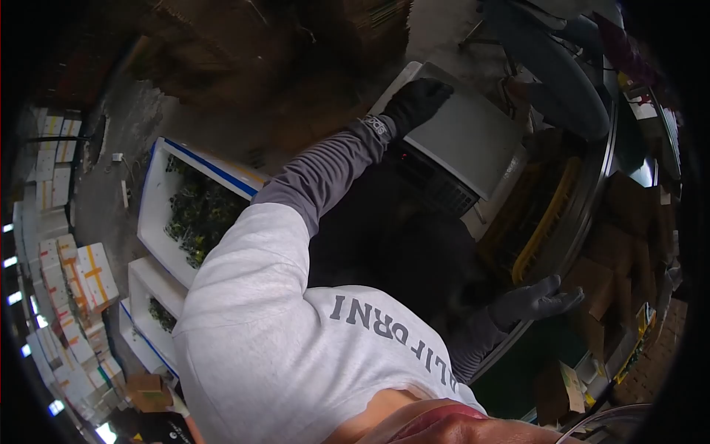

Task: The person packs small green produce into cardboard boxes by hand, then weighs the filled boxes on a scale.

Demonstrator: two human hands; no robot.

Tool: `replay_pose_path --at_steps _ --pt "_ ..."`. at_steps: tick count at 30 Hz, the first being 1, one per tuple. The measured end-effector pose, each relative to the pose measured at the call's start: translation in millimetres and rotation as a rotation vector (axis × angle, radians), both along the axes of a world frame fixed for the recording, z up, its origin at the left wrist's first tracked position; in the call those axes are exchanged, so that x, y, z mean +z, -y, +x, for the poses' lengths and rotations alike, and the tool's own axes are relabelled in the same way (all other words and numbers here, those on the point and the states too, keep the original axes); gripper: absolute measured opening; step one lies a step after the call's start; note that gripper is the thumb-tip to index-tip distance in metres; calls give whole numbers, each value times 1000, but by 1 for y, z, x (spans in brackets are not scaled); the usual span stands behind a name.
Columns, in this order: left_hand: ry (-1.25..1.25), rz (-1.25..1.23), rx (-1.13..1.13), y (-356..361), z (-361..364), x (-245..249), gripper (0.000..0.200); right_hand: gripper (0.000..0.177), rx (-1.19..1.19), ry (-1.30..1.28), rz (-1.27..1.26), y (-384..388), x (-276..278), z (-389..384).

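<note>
My left hand (418,102), in a dark glove, is over the corner of a flat grey weighing scale (470,137), with fingers stretched across its plate and nothing visible in them. The scale's keypad panel (429,185) faces my body. My right hand (538,300), in a grey glove, reaches out to the right. Its fingers are extended and it holds nothing. Below it runs the metal edge of a green surface (510,377).
White foam boxes (151,214) with dark green leafy contents stand at my left. Beyond them are stacked white cartons (96,274). A yellow crate (543,222) sits between the scale and the curved metal edge. Brown cardboard boxes (592,288) lie at right.
</note>
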State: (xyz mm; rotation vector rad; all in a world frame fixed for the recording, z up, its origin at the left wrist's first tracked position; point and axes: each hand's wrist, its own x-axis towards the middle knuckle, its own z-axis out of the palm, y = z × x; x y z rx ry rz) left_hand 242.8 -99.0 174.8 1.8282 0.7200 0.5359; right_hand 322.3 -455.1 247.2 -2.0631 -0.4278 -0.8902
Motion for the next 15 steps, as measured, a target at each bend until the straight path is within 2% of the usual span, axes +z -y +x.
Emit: replay_pose_path --at_steps 1,3,4,5,7,8,10,12,14,15 --pt "51 -46 232 -47 -41 -50 34 43 56 -70 18 -8 -4 -1" --pt "-358 -46 536 -106 -146 -122 40 43 161 -208 46 -27 -11 -4" --pt "-820 200 267 -118 -189 -113 56 43 177 -286 85 -45 -5 -11" --pt "-877 161 363 -131 -227 -149 64 43 210 -321 107 -59 -5 -12" --pt "-622 -177 750 -157 -280 -223 82 42 263 -388 153 -85 -8 -13" --pt "-543 -245 831 -165 -299 -244 91 41 309 -418 213 -98 -11 -12" --pt "-703 -94 721 -164 -305 -232 99 39 328 -433 105 -119 -12 -16" --pt "-879 154 459 -156 -285 -206 104 37 358 -449 16 -138 -13 -22" --pt "-1009 361 307 -132 -258 -196 102 36 397 -469 -46 -157 -14 -28" --pt "-994 419 290 -113 -252 -195 101 35 409 -481 -53 -165 -15 -30"
